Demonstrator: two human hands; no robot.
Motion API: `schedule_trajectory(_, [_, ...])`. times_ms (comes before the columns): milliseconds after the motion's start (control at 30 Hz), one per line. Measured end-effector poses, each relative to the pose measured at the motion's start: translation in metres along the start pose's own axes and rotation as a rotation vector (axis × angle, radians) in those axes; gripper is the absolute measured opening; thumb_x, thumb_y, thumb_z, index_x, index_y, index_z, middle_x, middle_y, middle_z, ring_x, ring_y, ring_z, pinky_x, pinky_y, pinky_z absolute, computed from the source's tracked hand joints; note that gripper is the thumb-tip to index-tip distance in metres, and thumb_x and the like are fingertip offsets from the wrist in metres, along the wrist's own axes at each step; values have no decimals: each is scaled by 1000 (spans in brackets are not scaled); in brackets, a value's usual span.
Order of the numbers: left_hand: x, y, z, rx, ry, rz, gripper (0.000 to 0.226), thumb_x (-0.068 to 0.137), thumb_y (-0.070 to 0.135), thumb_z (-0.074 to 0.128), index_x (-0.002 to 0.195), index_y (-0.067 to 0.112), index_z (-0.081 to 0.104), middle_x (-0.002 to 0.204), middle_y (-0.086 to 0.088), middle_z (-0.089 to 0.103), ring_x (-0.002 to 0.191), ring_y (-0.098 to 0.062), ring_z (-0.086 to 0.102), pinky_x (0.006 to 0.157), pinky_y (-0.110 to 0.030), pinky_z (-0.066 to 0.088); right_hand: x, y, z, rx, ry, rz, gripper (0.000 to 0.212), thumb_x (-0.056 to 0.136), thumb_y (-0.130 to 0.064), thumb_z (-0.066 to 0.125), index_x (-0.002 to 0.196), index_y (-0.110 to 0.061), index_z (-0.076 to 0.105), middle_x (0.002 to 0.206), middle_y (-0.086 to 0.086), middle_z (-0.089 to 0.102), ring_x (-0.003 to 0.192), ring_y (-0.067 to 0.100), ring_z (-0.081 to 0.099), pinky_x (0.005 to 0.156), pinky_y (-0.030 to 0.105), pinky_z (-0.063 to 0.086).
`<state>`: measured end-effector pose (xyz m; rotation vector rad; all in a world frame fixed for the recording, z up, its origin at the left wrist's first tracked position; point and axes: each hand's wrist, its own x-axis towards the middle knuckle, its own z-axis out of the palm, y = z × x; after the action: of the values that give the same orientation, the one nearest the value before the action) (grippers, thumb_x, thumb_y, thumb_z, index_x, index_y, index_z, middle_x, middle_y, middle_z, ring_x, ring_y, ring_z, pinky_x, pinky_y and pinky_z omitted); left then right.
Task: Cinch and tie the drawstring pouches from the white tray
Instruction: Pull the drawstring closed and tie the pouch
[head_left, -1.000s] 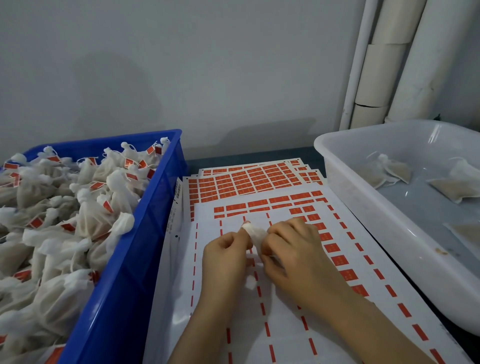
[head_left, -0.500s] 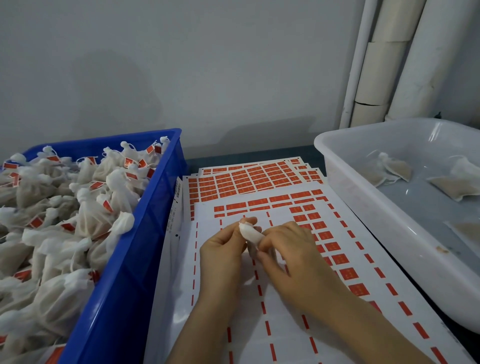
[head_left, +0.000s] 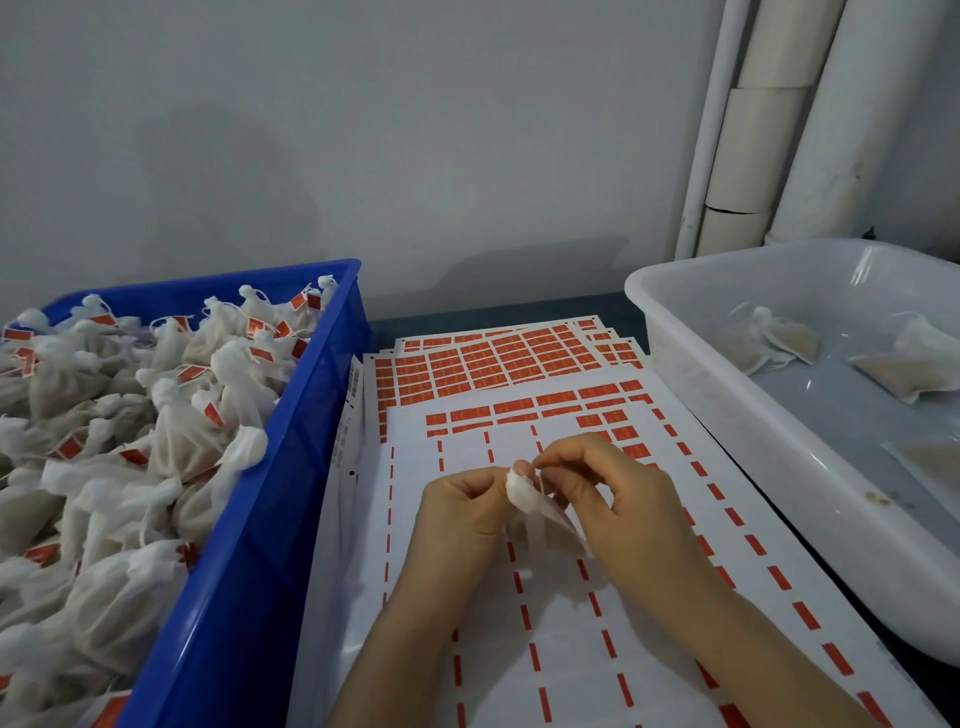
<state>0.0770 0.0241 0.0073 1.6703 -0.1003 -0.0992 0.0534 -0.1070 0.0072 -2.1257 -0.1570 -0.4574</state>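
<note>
A small white drawstring pouch (head_left: 523, 493) is held between both hands above the sticker sheets. My left hand (head_left: 460, 512) grips its gathered neck from the left. My right hand (head_left: 618, 499) pinches the string at the top of the neck with thumb and forefinger. The pouch body hangs down, partly hidden behind my right hand. The white tray (head_left: 727, 415) at the right holds a few flat pouches (head_left: 779, 340).
A blue crate (head_left: 270, 519) at the left is heaped with tied pouches (head_left: 156, 441) bearing red tags. Sheets of red labels (head_left: 498, 364) cover the table between crate and tray. White pipes (head_left: 769, 130) stand against the grey wall behind.
Both hands have risen slightly with the pouch. My right hand has shifted from beside the neck to pinching the string at its top.
</note>
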Motion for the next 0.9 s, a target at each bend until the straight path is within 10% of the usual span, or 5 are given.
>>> schedule_trajectory(667, [1,-10,10,67,-6,-32,22,101,26,37,90,31,56,91,9,61,84,-12,60,54,-6,45,2,7,-2,79,-114,60,15,91,-29,51,98,-42,53,93,-28,54,84,-5,56,73,0,43])
schedule_trajectory(900, [6,-16,9,-38,-5,49,15,96,24,49,88,18,60,63,8,66,57,-8,64,56,-15,52,2,8,0,181,-117,148,17,93,-29,49,102,-43,54,81,-21,58,74,2,62,65,7,50])
